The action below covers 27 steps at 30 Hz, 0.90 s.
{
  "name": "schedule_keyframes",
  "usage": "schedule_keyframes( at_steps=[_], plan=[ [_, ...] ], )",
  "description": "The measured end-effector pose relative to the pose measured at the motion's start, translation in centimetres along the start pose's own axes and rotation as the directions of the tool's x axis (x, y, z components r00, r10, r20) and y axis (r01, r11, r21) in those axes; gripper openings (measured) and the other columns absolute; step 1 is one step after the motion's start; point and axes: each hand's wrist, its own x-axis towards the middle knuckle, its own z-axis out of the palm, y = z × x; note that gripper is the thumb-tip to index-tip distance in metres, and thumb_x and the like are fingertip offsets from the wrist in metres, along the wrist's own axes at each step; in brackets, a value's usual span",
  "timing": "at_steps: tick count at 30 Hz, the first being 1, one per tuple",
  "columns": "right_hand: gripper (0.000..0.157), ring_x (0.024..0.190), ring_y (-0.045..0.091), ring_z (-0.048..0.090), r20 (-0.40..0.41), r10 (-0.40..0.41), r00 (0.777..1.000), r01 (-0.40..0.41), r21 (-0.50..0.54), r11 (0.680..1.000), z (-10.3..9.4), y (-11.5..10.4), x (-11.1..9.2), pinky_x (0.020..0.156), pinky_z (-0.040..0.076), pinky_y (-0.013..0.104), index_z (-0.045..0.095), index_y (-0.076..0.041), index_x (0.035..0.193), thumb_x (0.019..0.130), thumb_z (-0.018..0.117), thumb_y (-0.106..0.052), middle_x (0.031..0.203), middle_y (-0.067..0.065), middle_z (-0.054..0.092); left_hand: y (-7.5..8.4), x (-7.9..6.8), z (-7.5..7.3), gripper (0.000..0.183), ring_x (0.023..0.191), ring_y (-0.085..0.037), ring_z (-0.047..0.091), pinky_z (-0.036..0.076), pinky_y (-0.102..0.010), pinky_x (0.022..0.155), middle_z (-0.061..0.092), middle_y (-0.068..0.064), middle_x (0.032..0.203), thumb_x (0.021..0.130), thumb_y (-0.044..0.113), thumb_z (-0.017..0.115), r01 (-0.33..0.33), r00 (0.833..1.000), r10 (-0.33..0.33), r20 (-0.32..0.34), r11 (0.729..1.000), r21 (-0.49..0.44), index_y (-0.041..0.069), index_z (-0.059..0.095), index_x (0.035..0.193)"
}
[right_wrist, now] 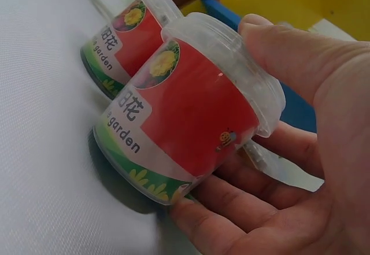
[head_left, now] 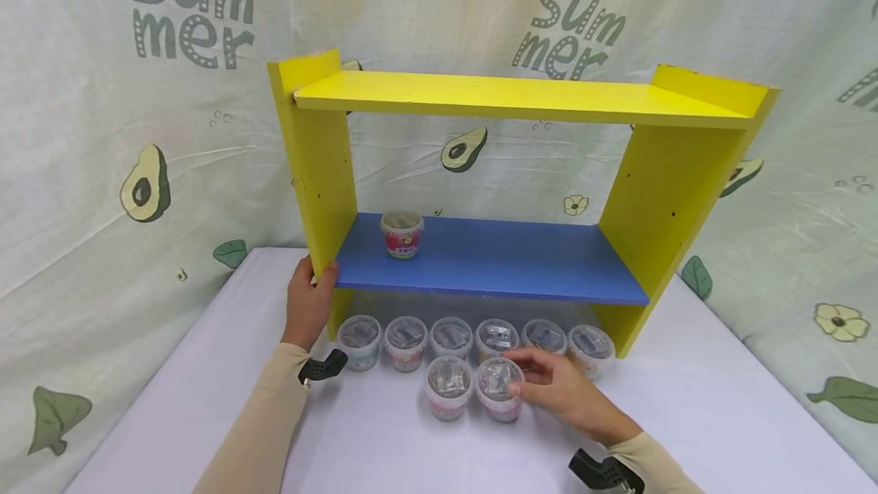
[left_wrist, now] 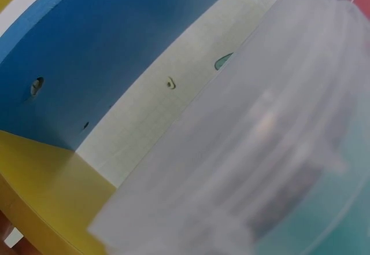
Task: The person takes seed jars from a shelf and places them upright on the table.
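My right hand (head_left: pixel 565 391) holds a small plastic tub (head_left: pixel 499 393) with a clear lid, standing on the table. In the right wrist view, the thumb lies at the lid of this red-labelled tub (right_wrist: pixel 191 110) and the fingers curl round its side. A matching tub (head_left: pixel 448 395) stands just left of it. My left hand (head_left: pixel 309 307) grips the yellow left side panel (head_left: pixel 312 174) of a shelf unit, near its blue board (head_left: pixel 494 261). One red-labelled tub (head_left: pixel 402 238) sits on that board, toward the left.
Several lidded tubs (head_left: pixel 406 345) stand in a row under the blue board, behind the held one. A yellow top board (head_left: pixel 514 97) spans the unit. In the left wrist view, a teal-labelled tub (left_wrist: pixel 324 220) looms close and blurred. Patterned cloth (head_left: pixel 171 174) hangs behind.
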Motion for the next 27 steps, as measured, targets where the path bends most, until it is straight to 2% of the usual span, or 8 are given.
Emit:
schedule_keyframes(
  at_steps=[7,15,27],
  plan=[
    [0.056,0.124,0.042,0.055,-0.022,-0.026,0.999,0.026,-0.007,1.000,0.0,0.3,0.3,0.095,0.052,0.031,0.046,0.009,0.139,0.093,0.071,-0.010,0.137,0.029,0.051,0.0,0.2,0.0,0.053,0.116,-0.034,0.052,0.044,-0.054,0.104,0.053,-0.018,0.128,0.103,0.040,0.049,-0.007,1.000,0.007,-0.001,1.000,0.002,0.002,0.046,0.140],
    [0.055,0.114,0.028,0.062,-0.035,-0.013,0.999,0.011,-0.061,0.998,0.0,0.1,0.3,0.091,0.055,0.030,0.045,0.010,0.136,0.093,0.071,-0.012,0.127,0.025,0.058,-0.1,0.1,0.0,0.053,0.116,-0.034,0.053,0.044,-0.054,0.103,0.053,-0.017,0.127,0.103,0.040,0.050,-0.009,1.000,0.009,0.001,1.000,0.008,0.002,0.046,0.140],
    [0.043,0.121,0.037,0.059,0.003,-0.062,0.998,0.061,-0.223,0.973,-1.3,-2.0,-0.7,0.093,0.052,0.025,0.053,0.009,0.133,0.099,0.064,-0.016,0.132,0.024,0.058,-0.4,0.0,0.0,0.054,0.115,-0.033,0.053,0.045,-0.054,0.102,0.053,-0.017,0.127,0.103,0.041,0.050,-0.016,1.000,0.017,-0.007,1.000,0.006,0.003,0.046,0.141]
  ],
)
